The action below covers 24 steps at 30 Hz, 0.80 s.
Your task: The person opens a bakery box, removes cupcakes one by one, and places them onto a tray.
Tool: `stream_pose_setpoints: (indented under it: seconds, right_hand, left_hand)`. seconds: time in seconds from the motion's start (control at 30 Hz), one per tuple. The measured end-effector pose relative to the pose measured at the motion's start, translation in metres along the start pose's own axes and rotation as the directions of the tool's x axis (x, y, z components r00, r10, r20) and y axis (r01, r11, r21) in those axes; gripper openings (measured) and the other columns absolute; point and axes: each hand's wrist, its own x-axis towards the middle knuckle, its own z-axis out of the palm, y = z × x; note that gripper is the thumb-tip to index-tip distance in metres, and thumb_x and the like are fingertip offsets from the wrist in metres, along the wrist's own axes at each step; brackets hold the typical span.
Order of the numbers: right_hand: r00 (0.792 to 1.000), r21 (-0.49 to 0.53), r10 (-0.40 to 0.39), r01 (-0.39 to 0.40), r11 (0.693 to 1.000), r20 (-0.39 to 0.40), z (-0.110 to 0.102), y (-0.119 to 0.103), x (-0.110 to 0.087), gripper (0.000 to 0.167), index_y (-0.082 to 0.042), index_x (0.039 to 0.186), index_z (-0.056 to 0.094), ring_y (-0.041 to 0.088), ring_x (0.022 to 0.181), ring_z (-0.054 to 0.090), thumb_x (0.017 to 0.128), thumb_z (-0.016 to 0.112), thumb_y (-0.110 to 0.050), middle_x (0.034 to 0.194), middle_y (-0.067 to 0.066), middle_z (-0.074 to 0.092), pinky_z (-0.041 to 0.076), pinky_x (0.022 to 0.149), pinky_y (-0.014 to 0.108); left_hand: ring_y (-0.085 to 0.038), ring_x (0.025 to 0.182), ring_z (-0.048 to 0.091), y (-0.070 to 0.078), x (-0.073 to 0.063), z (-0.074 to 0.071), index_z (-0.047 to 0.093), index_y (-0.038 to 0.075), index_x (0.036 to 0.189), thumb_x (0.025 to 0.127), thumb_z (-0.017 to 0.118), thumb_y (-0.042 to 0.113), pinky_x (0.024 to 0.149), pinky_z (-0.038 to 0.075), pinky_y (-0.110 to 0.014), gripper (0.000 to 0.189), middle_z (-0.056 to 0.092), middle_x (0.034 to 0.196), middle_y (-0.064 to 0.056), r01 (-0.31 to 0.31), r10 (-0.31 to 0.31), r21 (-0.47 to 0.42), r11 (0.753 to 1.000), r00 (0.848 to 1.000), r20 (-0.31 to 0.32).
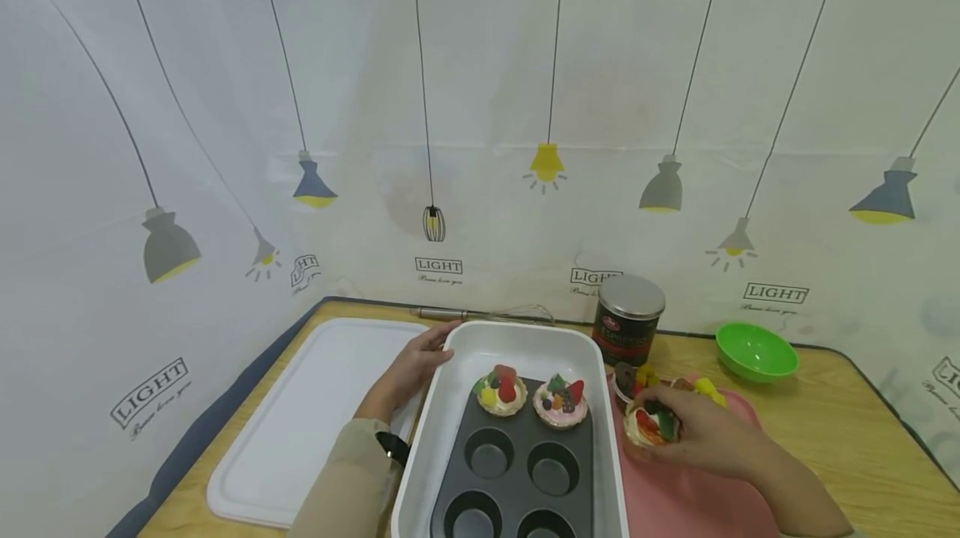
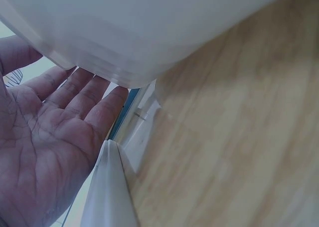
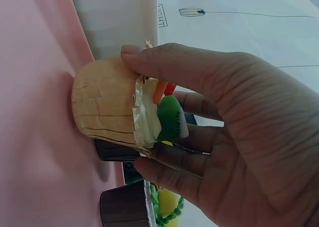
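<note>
My left hand [image 1: 407,373] grips the far left corner of a deep white tray [image 1: 438,405], thumb over the rim and fingers beneath it, as the left wrist view shows. Inside the tray is a dark muffin tin [image 1: 519,444]; two fruit-topped cupcakes [image 1: 501,392] fill its far cups, and the nearer visible cups hold nothing. To the tray's right, my right hand [image 1: 708,435] holds another cupcake with a tan wrapper [image 3: 107,102] between thumb and fingers. It is tilted in the right wrist view, topped with cream, a green slice and red and orange pieces.
A pink board [image 1: 667,500] lies right of the tray, with more cupcakes in dark wrappers [image 3: 124,204] behind my right hand. A coffee tin [image 1: 628,321], a green bowl [image 1: 757,352] and a whisk [image 1: 450,314] stand along the back. A white board [image 1: 300,430] lies left.
</note>
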Motion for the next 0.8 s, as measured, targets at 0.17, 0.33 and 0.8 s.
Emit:
stream_pose_setpoints:
  seconds: [0.17,0.33,0.8]
  right_hand:
    - [1.0,0.002,0.001,-0.001,1.0,0.027,0.0004,0.0006,-0.0002,0.05,-0.018,0.117,0.061,0.003,0.083,0.059,0.079,0.085,-0.041,0.095,-0.008,0.063,0.053,0.072,0.024]
    - [0.994,0.039,0.053,-0.057,0.998,0.096,-0.0013,0.0026,0.0015,0.055,-0.015,0.123,0.061,0.005,0.088,0.06,0.079,0.085,-0.039,0.099,-0.007,0.064,0.053,0.074,0.025]
    - [0.996,0.023,0.035,-0.037,0.999,0.081,-0.0067,0.0013,-0.0014,0.059,-0.013,0.129,0.062,0.008,0.072,0.051,0.08,0.084,-0.039,0.089,-0.005,0.059,0.044,0.059,0.024]
  left_hand:
    - [-0.032,0.135,0.048,0.0,-0.0005,0.0001,0.036,0.011,0.156,0.1,0.055,0.013,0.102,0.049,-0.041,0.06,0.038,0.158,-0.013,0.003,-0.003,-0.006,1.0,1.0,-0.004]
    - [-0.032,0.136,0.047,0.0,0.0,0.0002,0.036,0.011,0.156,0.1,0.055,0.012,0.102,0.049,-0.041,0.06,0.038,0.158,-0.012,0.0,0.0,-0.011,1.0,1.0,-0.004]
    - [-0.032,0.136,0.047,0.0009,-0.0014,0.0003,0.035,0.01,0.156,0.1,0.055,0.011,0.103,0.049,-0.041,0.06,0.038,0.159,-0.013,-0.008,0.008,-0.021,1.0,1.0,-0.002]
